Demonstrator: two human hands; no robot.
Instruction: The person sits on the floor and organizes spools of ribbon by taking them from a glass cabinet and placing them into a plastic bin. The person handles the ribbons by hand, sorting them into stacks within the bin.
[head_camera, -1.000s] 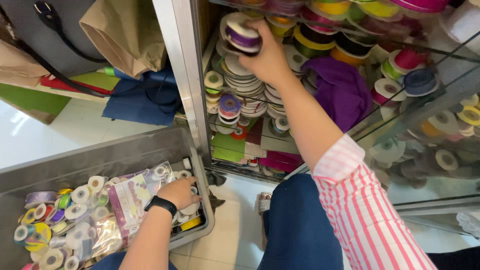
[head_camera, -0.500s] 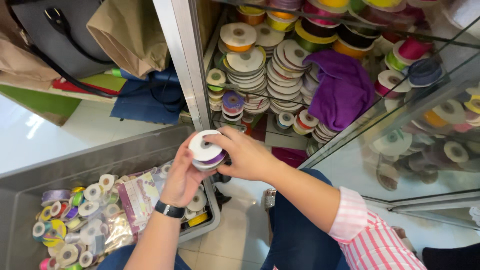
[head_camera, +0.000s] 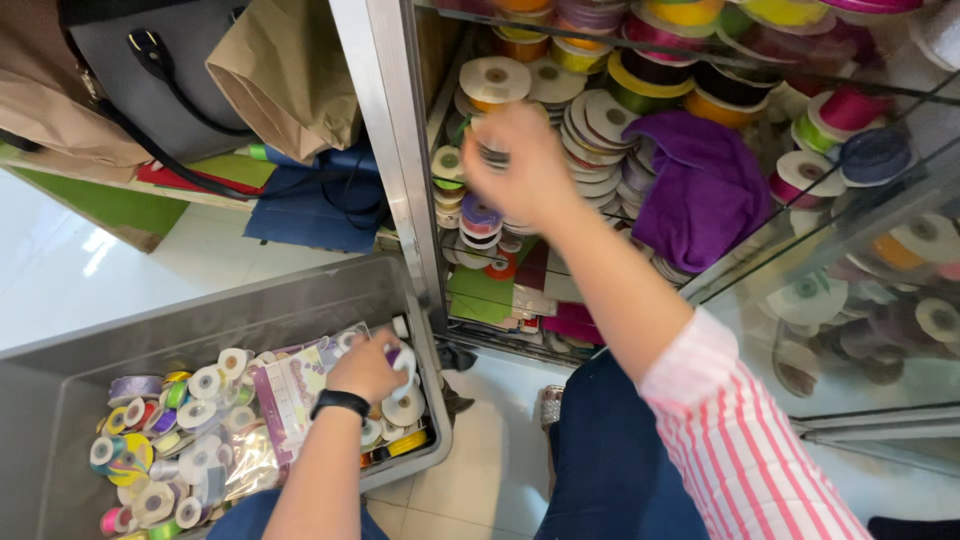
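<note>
My left hand (head_camera: 368, 366) is down in the grey plastic bin (head_camera: 250, 310), its fingers closed on a white spool of purple ribbon (head_camera: 400, 357) just above the other spools there. It wears a black wristband. My right hand (head_camera: 515, 165), blurred by motion, is up at the stacked ribbon spools (head_camera: 590, 125) on the cabinet shelf. Its fingertips are against a small dark-edged spool (head_camera: 491, 152); the blur hides whether they grip it. The right sleeve (head_camera: 745, 440) is striped pink and white.
The bin holds several loose ribbon spools (head_camera: 165, 450) and a flat packet (head_camera: 285, 395). A purple cloth (head_camera: 700, 185) lies on the shelf behind a glass door (head_camera: 860, 300). A metal cabinet post (head_camera: 395, 150), brown paper bags (head_camera: 290, 70) and a grey handbag (head_camera: 150, 60) stand to the left.
Both hands held the white and purple spool together in front of me. My left hand has carried it down into the bin, and my right hand has gone back up to the shelf.
</note>
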